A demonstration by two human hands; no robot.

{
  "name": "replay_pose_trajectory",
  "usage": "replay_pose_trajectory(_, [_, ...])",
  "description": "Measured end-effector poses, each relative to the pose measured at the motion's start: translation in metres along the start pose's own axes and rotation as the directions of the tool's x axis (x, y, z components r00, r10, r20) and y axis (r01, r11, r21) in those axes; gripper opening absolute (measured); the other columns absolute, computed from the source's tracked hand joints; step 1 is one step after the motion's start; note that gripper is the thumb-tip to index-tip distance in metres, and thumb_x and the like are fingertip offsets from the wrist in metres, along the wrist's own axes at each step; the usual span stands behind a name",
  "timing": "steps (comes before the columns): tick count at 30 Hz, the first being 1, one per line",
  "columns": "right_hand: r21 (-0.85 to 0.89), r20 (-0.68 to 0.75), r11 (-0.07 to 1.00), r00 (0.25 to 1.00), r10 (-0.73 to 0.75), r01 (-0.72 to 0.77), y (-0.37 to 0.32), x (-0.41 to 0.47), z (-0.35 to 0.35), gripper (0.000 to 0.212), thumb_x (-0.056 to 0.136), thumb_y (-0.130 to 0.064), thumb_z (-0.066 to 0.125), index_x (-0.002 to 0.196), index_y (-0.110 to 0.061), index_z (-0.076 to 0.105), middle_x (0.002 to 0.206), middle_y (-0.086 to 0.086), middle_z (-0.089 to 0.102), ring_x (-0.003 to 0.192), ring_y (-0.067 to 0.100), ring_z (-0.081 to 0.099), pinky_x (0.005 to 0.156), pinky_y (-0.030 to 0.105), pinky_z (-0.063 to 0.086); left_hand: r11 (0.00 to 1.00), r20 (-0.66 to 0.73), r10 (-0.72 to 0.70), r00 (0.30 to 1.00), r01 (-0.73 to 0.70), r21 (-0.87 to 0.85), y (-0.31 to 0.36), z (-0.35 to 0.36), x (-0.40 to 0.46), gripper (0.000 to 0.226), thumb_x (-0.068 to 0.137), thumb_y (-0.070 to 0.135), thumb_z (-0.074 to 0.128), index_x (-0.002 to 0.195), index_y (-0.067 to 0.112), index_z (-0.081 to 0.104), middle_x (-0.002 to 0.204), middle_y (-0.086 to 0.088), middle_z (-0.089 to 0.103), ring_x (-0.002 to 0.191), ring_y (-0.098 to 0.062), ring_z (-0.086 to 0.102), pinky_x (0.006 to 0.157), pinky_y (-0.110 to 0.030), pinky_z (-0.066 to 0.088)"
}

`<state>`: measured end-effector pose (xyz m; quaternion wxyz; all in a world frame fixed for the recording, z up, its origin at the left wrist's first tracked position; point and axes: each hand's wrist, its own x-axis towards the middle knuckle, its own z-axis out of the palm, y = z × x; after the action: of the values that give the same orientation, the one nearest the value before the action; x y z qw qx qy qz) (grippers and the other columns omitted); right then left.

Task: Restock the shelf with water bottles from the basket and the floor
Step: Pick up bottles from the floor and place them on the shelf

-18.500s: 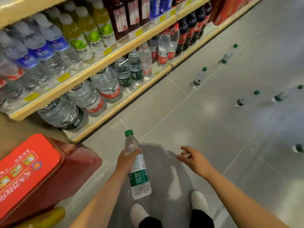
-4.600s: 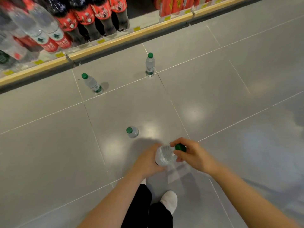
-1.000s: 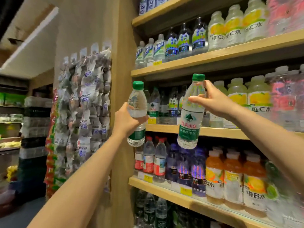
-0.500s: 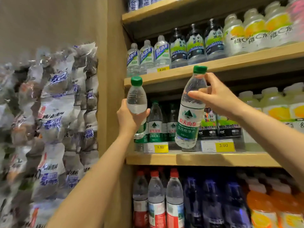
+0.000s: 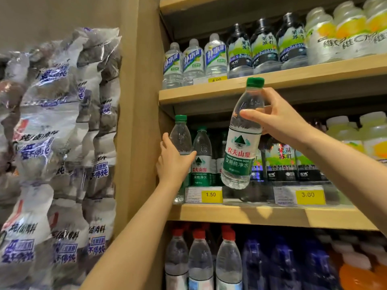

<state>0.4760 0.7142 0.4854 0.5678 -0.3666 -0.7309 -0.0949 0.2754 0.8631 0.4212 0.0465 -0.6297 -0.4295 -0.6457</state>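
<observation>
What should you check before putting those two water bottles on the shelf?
1. Left hand holds its bottle firmly: ok.
2. Left bottle at the shelf's left end, beside the matching bottles: ok.
3. Left bottle's base set down: cannot tell, hidden.
4. Right hand grip on the second bottle: ok.
5. Second bottle upright: not ok, tilted.
6. Free spot under it: cannot tell.
</observation>
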Motion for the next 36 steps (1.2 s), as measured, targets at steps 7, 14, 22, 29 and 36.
replay_pose_trajectory(7, [-0.021, 0.020, 1.000, 1.000, -0.018, 0.018, 0.000, 0.009, 0.013, 0.051, 0.081, -0.038, 0.066, 0.125, -0.027, 0.043, 0.111, 0.001, 0.067, 0.095, 0.016, 0.067, 0.086, 0.048, 0.053, 0.935, 0.009, 0.250, 0.968, -0.244, 0.259, -0.015, 0.016, -0.008, 0.089, 0.089, 0.030, 0.060, 0.148, 0.031, -0.006, 0.154, -0.016, 0.010, 0.138, -0.033, 0.020, 0.089, -0.043, 0.049])
replay_pose_trajectory(14, [-0.052, -0.008, 0.999, 1.000, -0.018, 0.018, -0.002, 0.012, 0.026, 0.050, 0.082, -0.038, 0.064, 0.126, -0.028, 0.043, 0.108, -0.008, 0.063, 0.095, 0.009, 0.064, 0.077, 0.033, 0.054, 0.932, 0.070, 0.231, 0.970, -0.241, 0.269, -0.021, 0.024, -0.004, 0.076, 0.092, 0.014, 0.054, 0.149, 0.020, 0.005, 0.156, -0.014, -0.007, 0.144, -0.030, -0.005, 0.109, -0.042, 0.030])
replay_pose_trajectory(22, [-0.351, -0.093, 0.936, 0.994, -0.060, 0.024, 0.006, 0.024, 0.062, 0.058, 0.080, -0.050, 0.061, 0.128, -0.030, 0.036, 0.111, 0.001, 0.067, 0.099, 0.022, 0.064, 0.085, 0.043, 0.052, 0.888, -0.006, 0.388, 0.921, -0.372, 0.269, -0.028, 0.017, -0.016, 0.072, 0.091, 0.030, 0.055, 0.149, 0.020, 0.015, 0.157, -0.011, 0.012, 0.144, -0.026, 0.009, 0.117, -0.041, 0.013])
replay_pose_trajectory(29, [-0.531, -0.093, 0.830, 0.985, 0.143, -0.170, 0.046, 0.024, 0.097, 0.069, 0.085, -0.053, 0.055, 0.134, -0.011, 0.031, 0.123, 0.013, 0.059, 0.107, 0.031, 0.059, 0.082, 0.041, 0.051, 0.860, 0.075, 0.464, 0.882, -0.470, 0.199, -0.028, 0.018, -0.018, 0.067, 0.088, 0.036, 0.059, 0.146, 0.020, 0.027, 0.155, -0.006, 0.020, 0.144, -0.023, 0.014, 0.116, -0.040, 0.019])
replay_pose_trajectory(36, [-0.660, -0.139, 0.724, 0.980, 0.144, -0.201, 0.052, 0.040, 0.108, 0.075, 0.083, -0.049, 0.059, 0.137, -0.008, 0.028, 0.119, 0.016, 0.059, 0.104, 0.032, 0.060, 0.076, 0.038, 0.050, 0.799, 0.084, 0.559, 0.825, -0.563, 0.211, -0.026, 0.023, -0.013, 0.060, 0.083, 0.031, 0.067, 0.136, 0.015, 0.045, 0.150, -0.006, 0.034, 0.142, -0.023, 0.022, 0.115, -0.035, 0.004])
